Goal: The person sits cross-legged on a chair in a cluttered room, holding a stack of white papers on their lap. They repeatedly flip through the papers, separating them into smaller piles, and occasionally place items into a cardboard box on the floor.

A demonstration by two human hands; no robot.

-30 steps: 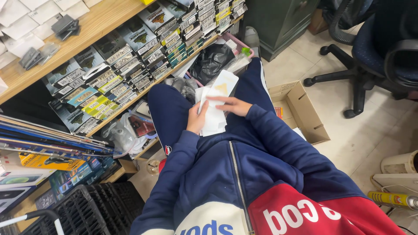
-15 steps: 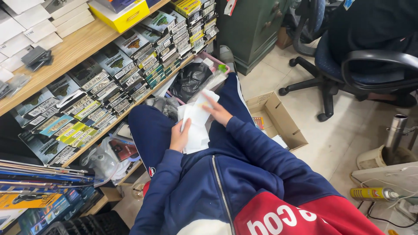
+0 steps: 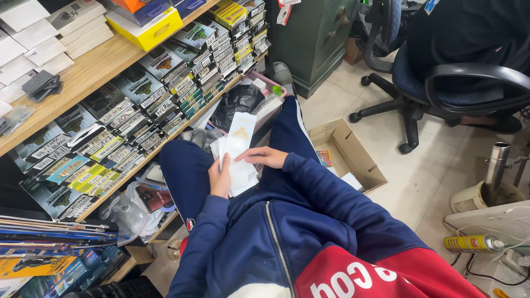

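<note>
White paper slips (image 3: 238, 157), a small fanned stack of them, lay over the person's lap between both hands, above the navy trouser legs. One longer slip (image 3: 242, 128) stood out past the rest, pointing away from the body, with a faint yellowish mark near its middle. The left hand (image 3: 220, 177) held the stack from its near left edge, its fingers (image 3: 224, 164) curled and clamped on the paper. The right hand (image 3: 261, 158) lay flat across the top of the stack, its fingers (image 3: 247, 156) stretched out together and pressing on the upper sheet rather than pinching it. Both arms wore navy sleeves of a zipped jacket (image 3: 287, 243) with a red panel low on the front. To the left ran a wooden shelf (image 3: 94, 72) packed with rows of small boxed goods, and a yellow box (image 3: 148, 28) sat on its upper board. An open cardboard box (image 3: 348, 157) stood on the tiled floor just right of the legs, and an office chair (image 3: 441, 83) stood beyond it. A yellow spray can (image 3: 472, 243) lay at the right edge.
</note>
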